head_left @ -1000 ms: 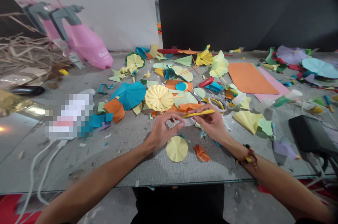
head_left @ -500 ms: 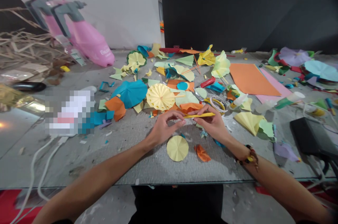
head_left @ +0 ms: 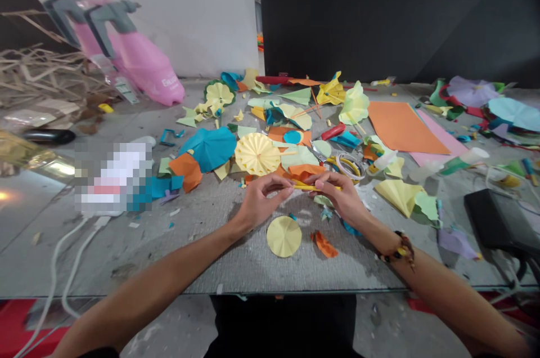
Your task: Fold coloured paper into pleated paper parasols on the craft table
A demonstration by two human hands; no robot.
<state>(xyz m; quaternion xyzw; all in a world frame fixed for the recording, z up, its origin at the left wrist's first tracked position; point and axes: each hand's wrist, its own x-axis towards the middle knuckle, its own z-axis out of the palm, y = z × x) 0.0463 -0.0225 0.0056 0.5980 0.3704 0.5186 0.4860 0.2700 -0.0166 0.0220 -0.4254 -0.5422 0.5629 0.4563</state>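
Observation:
Between my two hands runs a narrow yellow strip (head_left: 304, 185) that looks like folded or rolled paper. My left hand (head_left: 260, 203) pinches its left end with thumb and fingertips. The other end is held by my right hand (head_left: 346, 200), its thumb pressed on top. Just below the hands, a pale yellow paper disc (head_left: 284, 237) with creases from its centre lies flat on the table (head_left: 236, 268). To its right rests a crumpled orange paper piece (head_left: 325, 245). A pleated cream paper rosette (head_left: 256, 154) sits beyond my left hand.
Paper scraps, a blue pleated piece (head_left: 207, 150) and scissors (head_left: 333, 162) lie beyond the hands. Orange sheets (head_left: 407, 127) and a black power adapter (head_left: 493, 217) are right. A phone (head_left: 113, 178) with white cables and pink spray bottles (head_left: 145, 68) stand left.
My right thumb and fingers have slid inward along the yellow strip and now cover more of it. The left hand keeps its pinch, and the papers on the table lie as before.

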